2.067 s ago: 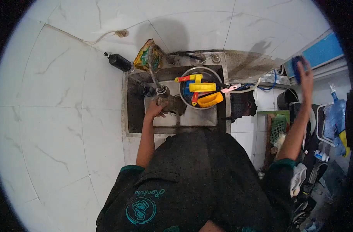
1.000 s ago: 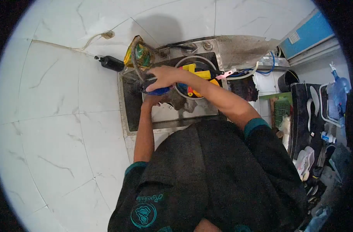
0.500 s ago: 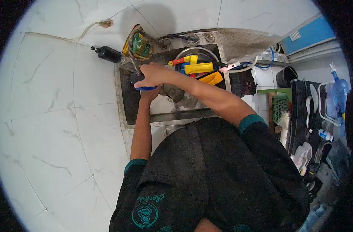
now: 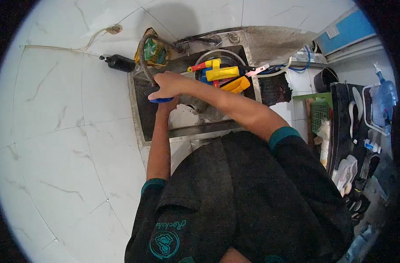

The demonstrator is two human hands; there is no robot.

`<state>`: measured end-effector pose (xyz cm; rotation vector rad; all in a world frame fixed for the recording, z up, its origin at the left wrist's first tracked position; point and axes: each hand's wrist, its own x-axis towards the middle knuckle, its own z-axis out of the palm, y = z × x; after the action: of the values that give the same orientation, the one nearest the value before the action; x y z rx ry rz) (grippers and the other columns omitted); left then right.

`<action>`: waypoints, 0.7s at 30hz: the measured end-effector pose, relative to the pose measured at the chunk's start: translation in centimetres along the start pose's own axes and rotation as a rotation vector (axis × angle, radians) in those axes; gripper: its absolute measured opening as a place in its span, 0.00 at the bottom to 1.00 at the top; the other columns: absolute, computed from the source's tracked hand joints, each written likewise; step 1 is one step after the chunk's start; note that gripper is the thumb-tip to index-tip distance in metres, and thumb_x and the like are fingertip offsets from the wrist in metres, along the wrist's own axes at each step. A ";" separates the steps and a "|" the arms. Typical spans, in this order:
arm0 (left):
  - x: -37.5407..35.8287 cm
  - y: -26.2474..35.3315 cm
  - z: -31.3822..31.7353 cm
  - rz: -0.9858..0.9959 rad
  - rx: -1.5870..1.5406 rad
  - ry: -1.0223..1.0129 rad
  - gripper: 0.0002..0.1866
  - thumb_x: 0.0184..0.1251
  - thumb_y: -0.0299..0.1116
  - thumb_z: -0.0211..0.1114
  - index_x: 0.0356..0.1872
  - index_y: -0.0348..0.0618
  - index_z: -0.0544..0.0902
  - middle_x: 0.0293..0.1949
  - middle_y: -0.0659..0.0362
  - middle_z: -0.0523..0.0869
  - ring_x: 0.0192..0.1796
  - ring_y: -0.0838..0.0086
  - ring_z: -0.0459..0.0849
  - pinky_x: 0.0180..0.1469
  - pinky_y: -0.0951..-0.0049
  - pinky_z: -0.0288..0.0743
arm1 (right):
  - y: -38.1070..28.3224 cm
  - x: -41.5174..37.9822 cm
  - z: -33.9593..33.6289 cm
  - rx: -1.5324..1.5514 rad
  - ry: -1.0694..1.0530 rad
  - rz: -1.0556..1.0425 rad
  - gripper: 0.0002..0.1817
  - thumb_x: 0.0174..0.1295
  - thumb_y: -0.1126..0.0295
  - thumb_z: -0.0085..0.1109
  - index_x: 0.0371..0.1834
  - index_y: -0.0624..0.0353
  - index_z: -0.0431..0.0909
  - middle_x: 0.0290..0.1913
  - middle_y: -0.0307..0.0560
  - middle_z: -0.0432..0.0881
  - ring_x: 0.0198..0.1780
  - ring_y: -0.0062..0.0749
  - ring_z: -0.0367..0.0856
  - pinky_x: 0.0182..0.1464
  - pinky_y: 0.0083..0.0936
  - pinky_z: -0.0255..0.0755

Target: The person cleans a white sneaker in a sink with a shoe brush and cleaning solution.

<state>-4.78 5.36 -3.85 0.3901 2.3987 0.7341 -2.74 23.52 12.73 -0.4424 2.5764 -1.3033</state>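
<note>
Both hands are close together over the left part of a dirty sink (image 4: 136,115). My right hand (image 4: 168,84) is uppermost, its fingers curled down and its thumb pointing left. Under its thumb shows the edge of a blue object (image 4: 160,100), whose kind is hidden. My left hand (image 4: 170,105) is beneath, mostly covered by the right, so its fingers do not show. A grey flexible hose (image 4: 142,56) runs down to just beside my right hand. Below the wrists, the sink holds a pale, wet-looking surface (image 4: 182,119).
In the sink's right part, a round metal basin (image 4: 224,52) holds several tools with yellow (image 4: 222,73) and red handles. A black bottle (image 4: 120,62) and a yellow-green packet (image 4: 155,51) stand behind the sink. A black bucket (image 4: 325,81) and a cluttered shelf are at right.
The view has shifted slightly, so the scene sits a little further left. Both hands remain together at the same spot in the sink, with the blue edge still showing.
</note>
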 end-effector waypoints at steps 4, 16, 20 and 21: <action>0.6 0.2 0.1 -0.007 -0.031 -0.053 0.16 0.68 0.45 0.62 0.43 0.42 0.81 0.31 0.55 0.86 0.30 0.66 0.85 0.32 0.67 0.80 | 1.0 0.0 0.3 -0.034 -0.026 0.001 0.39 0.50 0.35 0.64 0.48 0.64 0.78 0.44 0.66 0.83 0.48 0.57 0.83 0.51 0.44 0.76; -3.4 2.3 0.6 0.255 0.323 0.133 0.43 0.54 0.50 0.74 0.69 0.45 0.66 0.68 0.48 0.70 0.71 0.52 0.66 0.70 0.55 0.62 | 2.3 -1.7 0.0 0.000 0.085 -0.055 0.42 0.49 0.35 0.64 0.50 0.67 0.77 0.49 0.68 0.81 0.54 0.59 0.80 0.57 0.44 0.73; -3.6 1.9 0.9 0.310 0.351 0.210 0.43 0.53 0.46 0.75 0.69 0.45 0.67 0.68 0.48 0.70 0.70 0.52 0.67 0.69 0.55 0.63 | 3.1 -2.0 -0.1 0.048 0.028 -0.056 0.36 0.52 0.37 0.65 0.49 0.60 0.78 0.47 0.61 0.83 0.53 0.55 0.80 0.55 0.41 0.72; -3.5 1.6 1.1 0.360 0.370 0.234 0.42 0.52 0.45 0.76 0.68 0.45 0.67 0.67 0.47 0.71 0.70 0.52 0.67 0.68 0.56 0.63 | 3.3 -2.0 -0.2 0.055 0.025 -0.069 0.36 0.52 0.38 0.65 0.49 0.60 0.78 0.47 0.61 0.83 0.52 0.55 0.81 0.55 0.41 0.72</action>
<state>-1.20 5.57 -2.06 0.9541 2.7256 0.5009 -1.45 26.21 10.28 -0.5123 2.5599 -1.4077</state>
